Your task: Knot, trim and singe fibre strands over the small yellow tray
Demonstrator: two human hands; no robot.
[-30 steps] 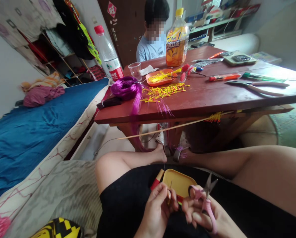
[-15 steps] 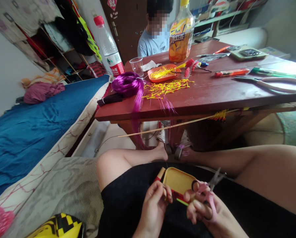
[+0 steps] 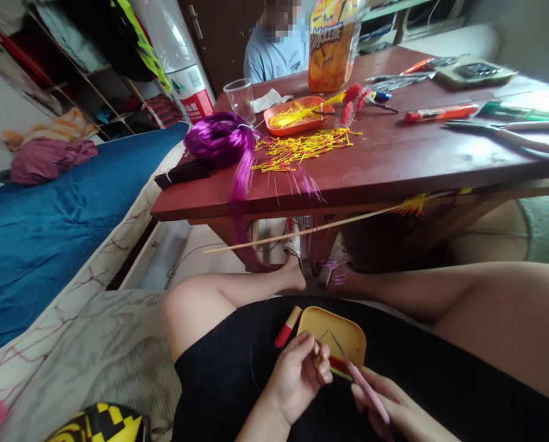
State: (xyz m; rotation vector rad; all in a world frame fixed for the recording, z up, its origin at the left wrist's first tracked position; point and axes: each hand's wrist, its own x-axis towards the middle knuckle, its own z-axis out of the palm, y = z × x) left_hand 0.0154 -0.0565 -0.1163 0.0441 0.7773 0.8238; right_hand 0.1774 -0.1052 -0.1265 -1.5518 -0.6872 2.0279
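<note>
My left hand (image 3: 297,377) is closed, fingers curled in a pinch around something small and thin. Its kind cannot be made out; a fine dark strand seems to show above the fingertips. My right hand (image 3: 391,402) grips a pair of pink-handled scissors (image 3: 368,393), blades pointing up and left towards the left fingertips. Beneath both hands a yellow tray (image 3: 352,325) rests on my black-clothed lap, with something red and a green strip near its lower edge. Left of the tray lies a small red and tan piece (image 3: 289,326).
Ahead stands a red-brown table (image 3: 370,175) bearing a purple fibre bundle (image 3: 219,140), yellow red-tipped stems (image 3: 302,149), an orange dish (image 3: 278,127), pliers (image 3: 508,132) and a tea bottle (image 3: 332,49). A thin stick (image 3: 292,233) crosses below its edge. Another person (image 3: 276,55) sits behind.
The scissors have swung round in my right hand, from hanging on the fingers with blades up and right to pointing at my left hand. The view has shifted slightly.
</note>
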